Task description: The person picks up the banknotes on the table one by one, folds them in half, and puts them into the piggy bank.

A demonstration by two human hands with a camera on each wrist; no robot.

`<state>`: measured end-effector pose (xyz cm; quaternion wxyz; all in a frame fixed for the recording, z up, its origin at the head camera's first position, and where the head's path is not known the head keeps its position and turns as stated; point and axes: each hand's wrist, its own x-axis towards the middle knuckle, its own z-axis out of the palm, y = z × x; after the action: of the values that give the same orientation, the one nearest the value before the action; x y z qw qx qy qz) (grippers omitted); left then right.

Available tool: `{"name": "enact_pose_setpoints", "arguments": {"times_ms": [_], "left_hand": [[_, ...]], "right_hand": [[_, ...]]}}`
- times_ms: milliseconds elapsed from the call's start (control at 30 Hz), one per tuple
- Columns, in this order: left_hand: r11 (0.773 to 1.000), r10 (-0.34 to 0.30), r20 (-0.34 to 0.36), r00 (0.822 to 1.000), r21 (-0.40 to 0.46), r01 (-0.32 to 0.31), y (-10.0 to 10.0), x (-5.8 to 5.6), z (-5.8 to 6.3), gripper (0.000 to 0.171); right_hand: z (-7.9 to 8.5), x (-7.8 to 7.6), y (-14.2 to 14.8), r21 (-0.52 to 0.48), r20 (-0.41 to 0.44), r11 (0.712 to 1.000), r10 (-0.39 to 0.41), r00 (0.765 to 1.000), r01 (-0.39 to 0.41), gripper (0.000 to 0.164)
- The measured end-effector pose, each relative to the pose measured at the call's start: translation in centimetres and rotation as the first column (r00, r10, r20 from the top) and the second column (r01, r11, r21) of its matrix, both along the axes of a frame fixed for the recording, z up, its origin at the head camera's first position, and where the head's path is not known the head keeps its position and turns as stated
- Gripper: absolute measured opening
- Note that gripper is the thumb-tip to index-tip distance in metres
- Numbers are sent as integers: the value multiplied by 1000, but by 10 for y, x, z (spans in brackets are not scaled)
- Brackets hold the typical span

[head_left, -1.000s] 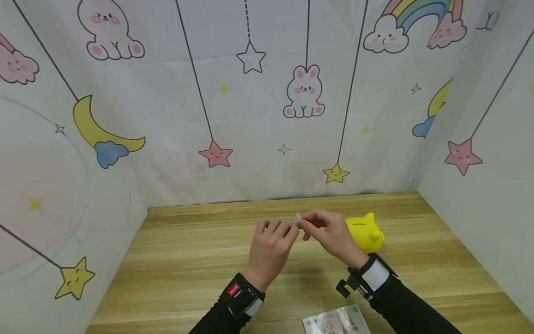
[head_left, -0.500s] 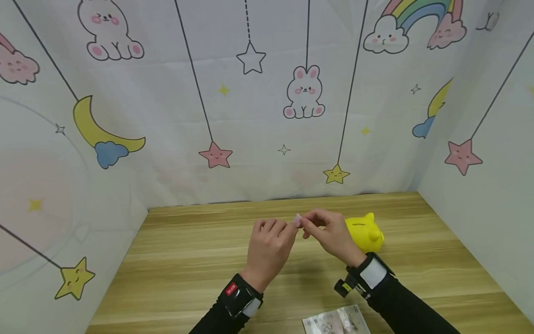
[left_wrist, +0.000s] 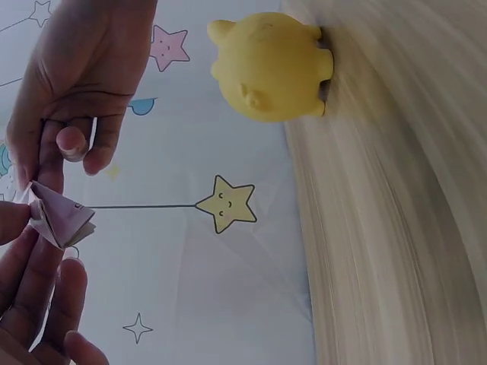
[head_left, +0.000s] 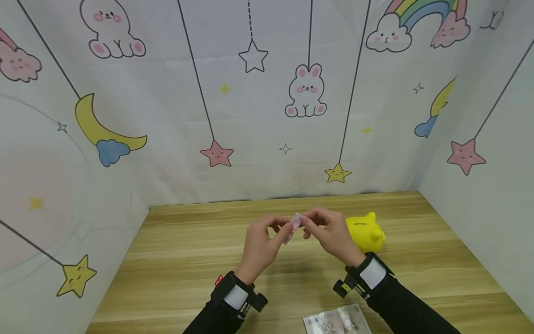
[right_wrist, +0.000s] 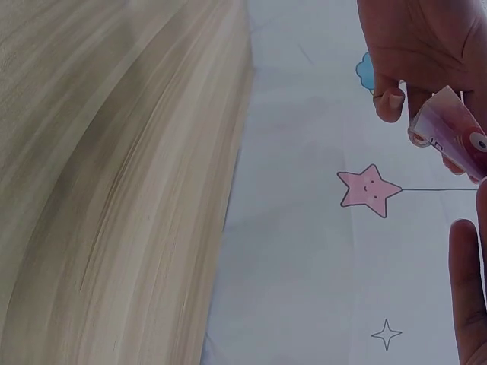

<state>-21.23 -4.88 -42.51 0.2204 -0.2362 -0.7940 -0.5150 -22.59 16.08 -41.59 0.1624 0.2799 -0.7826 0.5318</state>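
Note:
My left hand (head_left: 260, 246) and right hand (head_left: 333, 236) meet above the table, both pinching a small folded pink-purple banknote (head_left: 294, 227). In the left wrist view the folded banknote (left_wrist: 65, 217) shows stacked layers and a pointed corner. Printed marks are visible on the banknote (right_wrist: 453, 133) in the right wrist view, where the right hand is mostly cut off by the edge. Right behind the right hand stands a yellow piggy bank (head_left: 365, 234), partly hidden by that hand, with a slot in its top.
A flat creased banknote (head_left: 335, 321) marked 20 lies near the front edge of the wooden table (head_left: 187, 269), cut off by the frame. White cloth walls (head_left: 258, 120) with cartoon prints enclose the back and sides.
My left hand has turned over, bringing its thumb side into view, and more of the folded banknote now shows. The right hand has stayed almost in place.

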Motion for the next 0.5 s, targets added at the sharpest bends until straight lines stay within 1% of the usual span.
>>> {"name": "enact_pose_setpoints", "arguments": {"times_ms": [33,100,133,200,267,333,500], "left_hand": [[1000,-15,42,999,15,14,-1,0,1,9],[999,-32,100,995,27,29,-1,0,2,9],[999,-38,120,992,31,34,-1,0,2,8],[998,-46,139,989,39,41,-1,0,2,8],[998,-53,139,989,44,47,-1,0,2,8],[998,-54,124,991,46,49,-1,0,2,9],[998,-49,46,998,28,48,0,0,0,8]], "right_hand": [[0,0,0,-1,0,1000,1,1000,-1,8],[1,1,-1,-3,-1,1000,5,1000,-5,8],[1,2,-1,-4,-2,1000,7,1000,-7,9],[1,2,-1,-8,-2,1000,16,1000,-16,9],[1,3,-1,-14,-5,1000,26,1000,-26,10],[1,3,-1,-16,-6,999,29,1000,-29,11],[1,5,-3,-23,-4,999,28,1000,-28,11]]}}
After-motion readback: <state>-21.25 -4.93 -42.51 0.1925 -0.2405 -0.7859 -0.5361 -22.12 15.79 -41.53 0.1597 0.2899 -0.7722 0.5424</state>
